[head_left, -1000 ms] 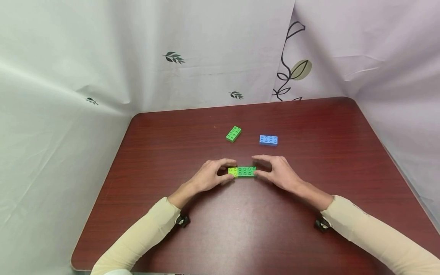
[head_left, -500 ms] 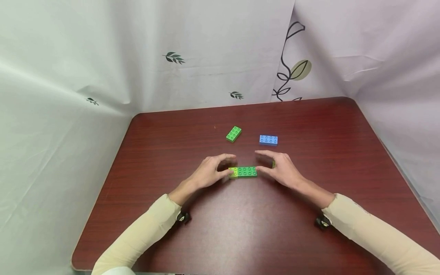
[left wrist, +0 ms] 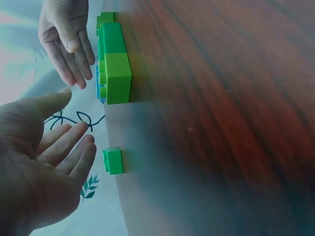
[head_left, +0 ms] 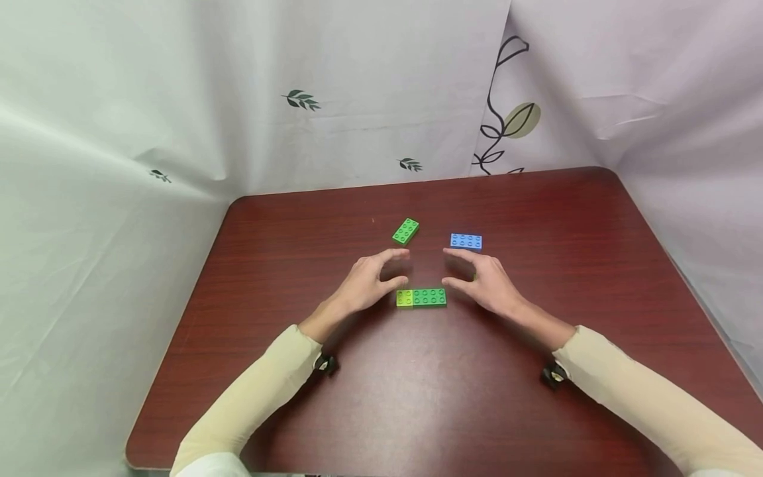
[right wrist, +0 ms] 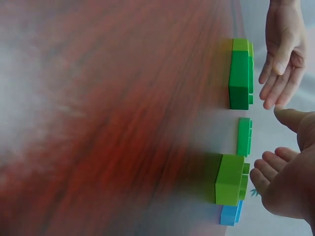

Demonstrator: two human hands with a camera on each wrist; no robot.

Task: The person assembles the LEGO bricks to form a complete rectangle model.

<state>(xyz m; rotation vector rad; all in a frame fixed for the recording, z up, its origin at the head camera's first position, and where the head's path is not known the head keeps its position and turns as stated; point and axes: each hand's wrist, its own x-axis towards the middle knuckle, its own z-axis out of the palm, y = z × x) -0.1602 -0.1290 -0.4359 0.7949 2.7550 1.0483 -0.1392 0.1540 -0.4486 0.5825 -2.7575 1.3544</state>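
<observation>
A short lime-green plastic brick [head_left: 405,298] and a longer dark green plastic brick [head_left: 429,297] sit end to end in one row, touching, on the shiny red-brown wooden tabletop [head_left: 417,384]. I can't tell if anything locks them together.

The left hand [head_left: 372,281] is up near the lime end, and the right hand [head_left: 485,281] is up near the dark green end. On both hands the thumb is away from the fingers, the fingers are loose and a bit bent, and they pinch nothing.

By the right hand is another lime-green plastic brick [right wrist: 231,179], mostly hidden in the head view. Farther back lie a bright green long plastic brick [head_left: 406,231], turned at a slant, and a blue long plastic brick [head_left: 466,241]. Behind them hangs a white cloth [head_left: 357,53] with leaf pictures.

I think this is a little gap between two holds, with the row lined up. The next move probably needs the fingers to pick one loose brick and squeeze its sides softly, without bumping the row.
</observation>
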